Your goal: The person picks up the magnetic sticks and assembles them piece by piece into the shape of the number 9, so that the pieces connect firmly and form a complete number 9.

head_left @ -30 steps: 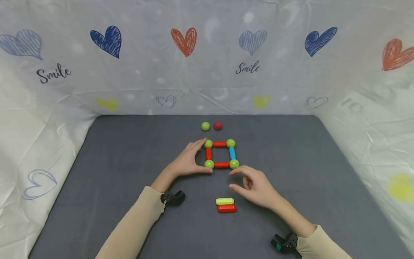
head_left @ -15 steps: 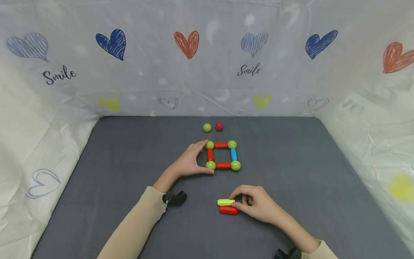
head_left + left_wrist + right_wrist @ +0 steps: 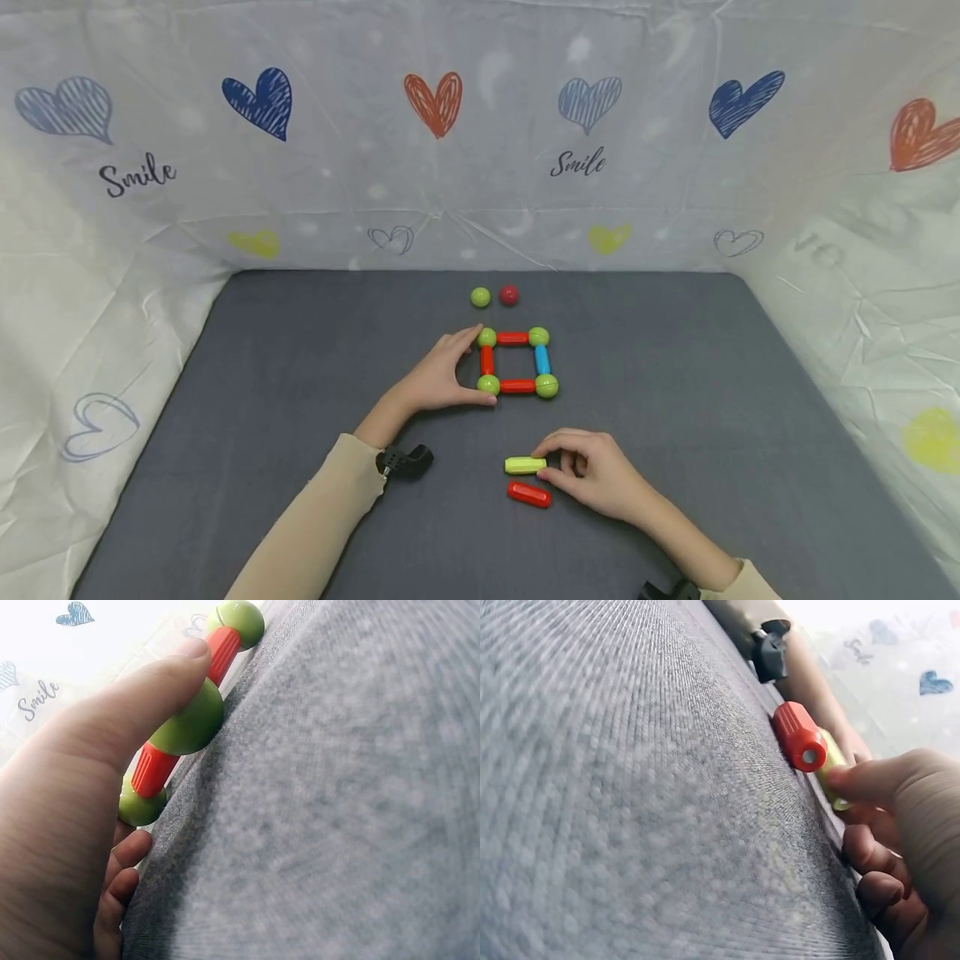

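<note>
Head view: left hand (image 3: 435,379) spread in a wide C against the left side of the square frame (image 3: 517,387), thumb at its near corner ball (image 3: 488,385), forefinger at the far one, holding that side between them. Right hand (image 3: 596,475) pinches the right end of the yellow rod (image 3: 522,466), thumb and forefinger nearly together; red rod (image 3: 528,495) just nearer the person, apart. Loose green ball (image 3: 481,297) and red ball (image 3: 509,295) beyond the frame, on grey cloth (image 3: 675,358). Left wrist view: thumb against a green ball; other fingers partly hidden. Right wrist view: thumb on yellow rod, lower fingers curled; red rod's end shows a silvery disc.
</note>
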{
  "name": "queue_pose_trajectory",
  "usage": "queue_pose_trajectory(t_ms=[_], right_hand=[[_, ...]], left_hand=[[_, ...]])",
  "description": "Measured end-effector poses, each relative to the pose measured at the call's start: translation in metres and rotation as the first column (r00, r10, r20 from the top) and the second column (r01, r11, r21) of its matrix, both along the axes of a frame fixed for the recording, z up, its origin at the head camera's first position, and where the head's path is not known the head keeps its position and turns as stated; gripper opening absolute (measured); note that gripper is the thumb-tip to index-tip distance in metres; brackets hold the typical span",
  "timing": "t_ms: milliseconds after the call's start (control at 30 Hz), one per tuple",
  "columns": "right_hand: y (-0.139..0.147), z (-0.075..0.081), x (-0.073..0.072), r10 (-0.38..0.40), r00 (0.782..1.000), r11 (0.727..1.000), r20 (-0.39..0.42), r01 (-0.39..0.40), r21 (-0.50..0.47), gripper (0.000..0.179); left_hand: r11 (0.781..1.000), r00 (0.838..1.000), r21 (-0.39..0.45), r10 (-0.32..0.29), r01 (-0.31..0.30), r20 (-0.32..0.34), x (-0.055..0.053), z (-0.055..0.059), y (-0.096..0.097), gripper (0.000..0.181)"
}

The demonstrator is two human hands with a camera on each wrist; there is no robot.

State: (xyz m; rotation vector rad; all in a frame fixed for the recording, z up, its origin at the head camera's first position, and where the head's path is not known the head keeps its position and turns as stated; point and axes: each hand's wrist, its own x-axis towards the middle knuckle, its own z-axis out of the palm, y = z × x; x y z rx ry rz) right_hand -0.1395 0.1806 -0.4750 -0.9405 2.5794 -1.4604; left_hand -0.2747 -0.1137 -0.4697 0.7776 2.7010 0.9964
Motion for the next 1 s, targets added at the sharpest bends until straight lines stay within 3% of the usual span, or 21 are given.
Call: queue_pose_trajectory(t_ms=[100,200,433,533,600,1000], right_hand=[[0.001,0.0,-0.001,-0.064,0.997,0.997,0.033,0.065,-0.038,0.017],[0.005,0.003,-0.003,-0.176,0.98,0.981,0.094,0.183,-0.067,0.016],[0.02,0.011,-0.009,-0.454,0.872,0.88,0.184,0.471,-0.061,0.019],[0.025,0.012,-0.011,-0.528,0.828,0.837,0.187,0.545,-0.049,0.019],[0.027,0.012,-0.012,-0.555,0.812,0.822,0.18,0.568,-0.031,0.019],[0.022,0.009,-0.012,-0.558,0.815,0.826,0.154,0.563,0.016,0.018]], left_hand=[[1.0,1.0,-0.004,-0.003,0.003,-0.002,0.0,0.0,0.0,0.122],[1.0,1.0,-0.004,-0.006,0.006,-0.005,-0.001,0.0,0.0,0.122],[1.0,1.0,-0.003,-0.007,0.007,0.002,-0.001,0.0,0.001,0.123],[1.0,1.0,-0.001,-0.002,0.002,0.005,-0.001,0.0,0.002,0.123],[1.0,1.0,-0.001,-0.001,0.001,0.004,-0.001,0.0,0.001,0.123],[1.0,1.0,-0.006,0.001,-0.001,0.006,-0.001,0.0,0.001,0.123]])
